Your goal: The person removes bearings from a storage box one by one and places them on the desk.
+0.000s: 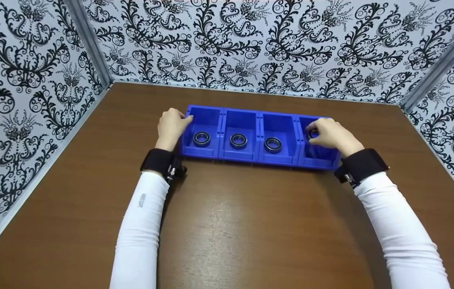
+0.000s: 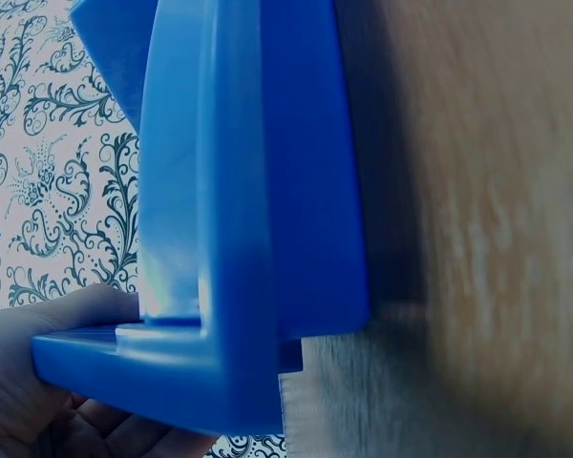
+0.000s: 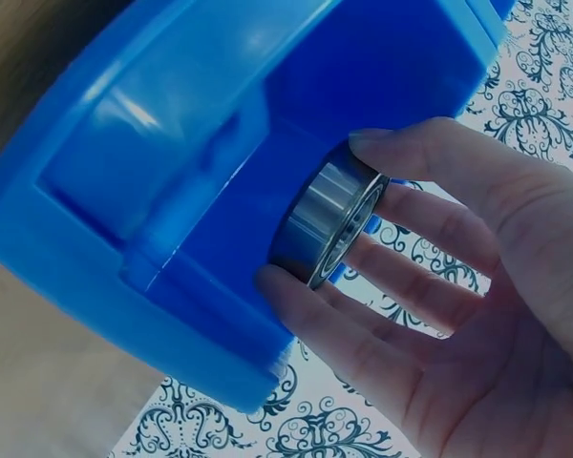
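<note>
A row of joined blue bins (image 1: pixel 240 157) lies across the table. My left hand (image 1: pixel 171 125) grips the bins' left end wall, its thumb on the inner side; the left wrist view shows that blue wall (image 2: pixel 172 377) between thumb and fingers. My right hand (image 1: pixel 333 134) is over the rightmost compartment and pinches a ball bearing (image 3: pixel 329 215) between thumb and fingertips. In the right wrist view the bearing's shiny outer ring faces the compartment. One bearing each lies in the other compartments: left (image 1: pixel 201 145), middle-left (image 1: pixel 238 146) and middle-right (image 1: pixel 272 150).
The brown wooden table (image 1: pixel 227 224) extends in front of and around the bins. Patterned white panels (image 1: pixel 243 52) stand behind and at both sides, joined by grey corner posts (image 1: pixel 90 44). Each wrist wears a black strap (image 1: pixel 157 161) with a small camera.
</note>
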`<act>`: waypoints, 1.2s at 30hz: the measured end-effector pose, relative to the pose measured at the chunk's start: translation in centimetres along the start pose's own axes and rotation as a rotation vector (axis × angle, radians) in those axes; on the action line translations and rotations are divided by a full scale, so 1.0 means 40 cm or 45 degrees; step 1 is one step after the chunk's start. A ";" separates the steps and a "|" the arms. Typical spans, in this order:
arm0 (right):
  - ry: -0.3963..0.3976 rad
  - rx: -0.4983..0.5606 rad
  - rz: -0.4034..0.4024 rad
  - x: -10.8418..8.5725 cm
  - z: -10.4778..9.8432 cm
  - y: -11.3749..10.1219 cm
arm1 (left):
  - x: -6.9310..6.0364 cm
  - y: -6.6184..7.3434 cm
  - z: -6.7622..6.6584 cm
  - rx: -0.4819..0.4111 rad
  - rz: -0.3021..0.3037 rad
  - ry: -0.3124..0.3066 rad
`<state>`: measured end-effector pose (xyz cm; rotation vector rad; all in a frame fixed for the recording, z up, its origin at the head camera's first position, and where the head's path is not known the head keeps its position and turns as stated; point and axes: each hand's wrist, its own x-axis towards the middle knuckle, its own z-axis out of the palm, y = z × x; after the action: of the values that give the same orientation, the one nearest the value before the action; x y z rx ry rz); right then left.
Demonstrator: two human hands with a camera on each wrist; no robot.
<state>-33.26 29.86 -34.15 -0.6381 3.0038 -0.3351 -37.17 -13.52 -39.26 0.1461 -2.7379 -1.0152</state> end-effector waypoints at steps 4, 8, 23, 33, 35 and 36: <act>0.007 0.014 0.001 -0.003 -0.009 -0.004 | 0.001 0.001 0.001 -0.001 0.003 0.010; 0.003 0.011 0.009 -0.008 -0.018 -0.005 | 0.001 0.004 0.002 -0.004 0.019 0.014; 0.019 0.023 0.015 -0.012 -0.037 -0.016 | 0.002 -0.004 0.003 0.018 0.002 -0.003; 0.018 0.019 0.025 -0.018 -0.041 -0.016 | 0.002 -0.004 0.004 0.005 0.005 0.003; 0.017 0.017 0.026 -0.018 -0.044 -0.018 | 0.002 -0.004 0.004 0.006 0.004 0.008; 0.016 0.018 0.027 -0.018 -0.045 -0.019 | 0.003 -0.005 0.004 0.007 0.003 0.011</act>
<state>-32.47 29.85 -32.21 -0.6052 3.0147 -0.3597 -37.32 -13.58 -39.48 0.1475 -2.7328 -1.0037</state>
